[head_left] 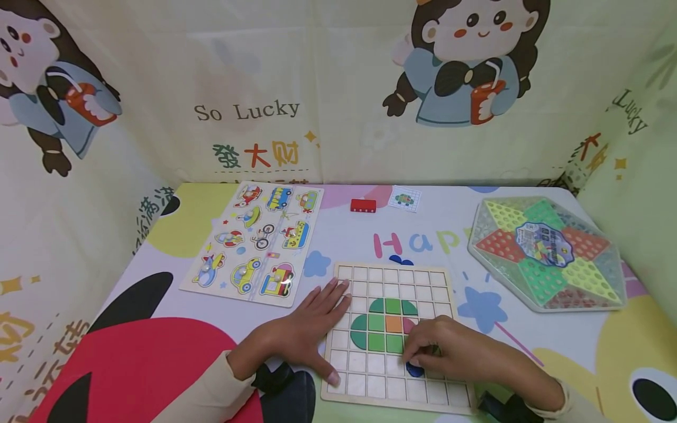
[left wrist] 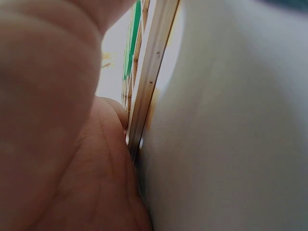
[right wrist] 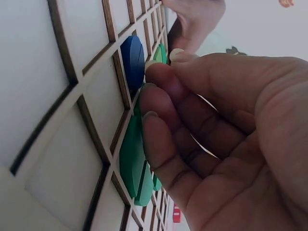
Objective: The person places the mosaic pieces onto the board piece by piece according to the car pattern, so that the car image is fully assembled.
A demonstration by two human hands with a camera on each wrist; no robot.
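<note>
A wooden grid board (head_left: 365, 376) with white squares lies at the front. Green, orange and pink tiles form a patch in its middle, among them an orange tile (head_left: 394, 324). My left hand (head_left: 312, 323) rests spread, fingers on the board's left edge and thumb on its lower left squares. My right hand (head_left: 444, 349) is over the lower right of the patch, fingers curled and fingertips down at the board. Whether they pinch a tile is hidden. Close by are rounded blue pieces (right wrist: 132, 62) and dark green pieces (right wrist: 132, 159), in the right wrist view.
A vehicle knob puzzle (head_left: 254, 241) lies at the back left. A red block (head_left: 363, 205) and a small pattern card (head_left: 405, 198) are at the back. On the right lies a hexagonal plastic box (head_left: 547, 252) with a star design. Dark blue pieces (head_left: 401, 259) sit behind the board.
</note>
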